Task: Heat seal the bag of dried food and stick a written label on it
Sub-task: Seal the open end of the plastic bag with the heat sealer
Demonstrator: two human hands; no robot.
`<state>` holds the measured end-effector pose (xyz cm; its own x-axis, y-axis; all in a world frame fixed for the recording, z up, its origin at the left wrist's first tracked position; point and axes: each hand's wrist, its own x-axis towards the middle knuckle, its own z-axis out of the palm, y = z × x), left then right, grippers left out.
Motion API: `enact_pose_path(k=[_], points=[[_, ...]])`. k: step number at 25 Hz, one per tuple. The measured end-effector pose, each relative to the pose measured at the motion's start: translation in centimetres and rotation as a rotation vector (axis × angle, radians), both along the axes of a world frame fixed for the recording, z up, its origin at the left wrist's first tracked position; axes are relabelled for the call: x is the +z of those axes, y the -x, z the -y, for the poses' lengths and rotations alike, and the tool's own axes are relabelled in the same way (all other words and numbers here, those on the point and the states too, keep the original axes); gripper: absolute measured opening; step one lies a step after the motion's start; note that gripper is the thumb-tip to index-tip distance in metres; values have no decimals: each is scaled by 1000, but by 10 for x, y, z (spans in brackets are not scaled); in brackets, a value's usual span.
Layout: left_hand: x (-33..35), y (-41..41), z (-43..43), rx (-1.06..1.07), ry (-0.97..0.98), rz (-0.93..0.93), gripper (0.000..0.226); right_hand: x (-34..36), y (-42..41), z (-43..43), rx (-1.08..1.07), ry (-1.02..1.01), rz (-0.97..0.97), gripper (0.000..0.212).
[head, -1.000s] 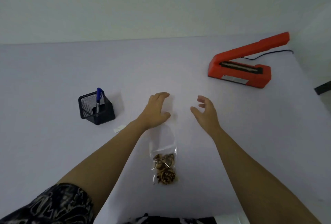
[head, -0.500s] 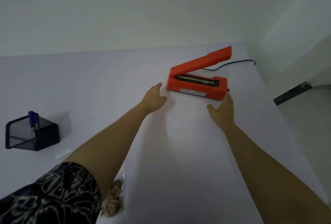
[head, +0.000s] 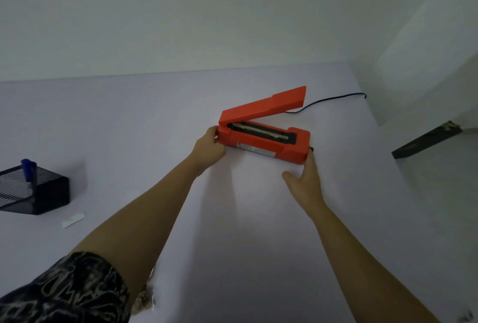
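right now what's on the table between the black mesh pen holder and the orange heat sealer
Head view: only the left forearm crosses it. The pen holder and the heat sealer stand apart on bare table.

White table (head: 129, 121): sealer (head: 263, 139), holder (head: 38, 193), label (head: 73, 220).

Bare table (head: 245, 219) between forearms

Light: dim, even, cool grey cast.
Shadows: soft ones under both forearms on the table (head: 245, 219); another right of the mesh pen holder (head: 38, 193).
Focus: soft throughout; patterned sleeve (head: 64, 289) smeared.
Edges: wide-angle bending, table's far line curves.
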<state>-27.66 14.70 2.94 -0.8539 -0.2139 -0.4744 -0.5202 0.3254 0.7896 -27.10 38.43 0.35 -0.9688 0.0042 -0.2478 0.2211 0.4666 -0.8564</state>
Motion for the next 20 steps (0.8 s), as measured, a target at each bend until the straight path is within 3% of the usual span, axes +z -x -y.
enact_pose_path(k=[7, 13, 17, 20], points=[[-3, -79, 6, -10, -21, 5, 73, 6, -84, 2, 27, 55, 21, 88], [-4, -107, 7, -115, 69, 7, 76, 3, -114, -2, 42, -5, 10, 88], [4, -119, 20, -94, 182, -63, 71, 4, -130, 14, -254, -104, -68, 63], [1, -158, 55, 65, 355, -146, 56, 3, -161, 65, -135, -11, 4, 34]])
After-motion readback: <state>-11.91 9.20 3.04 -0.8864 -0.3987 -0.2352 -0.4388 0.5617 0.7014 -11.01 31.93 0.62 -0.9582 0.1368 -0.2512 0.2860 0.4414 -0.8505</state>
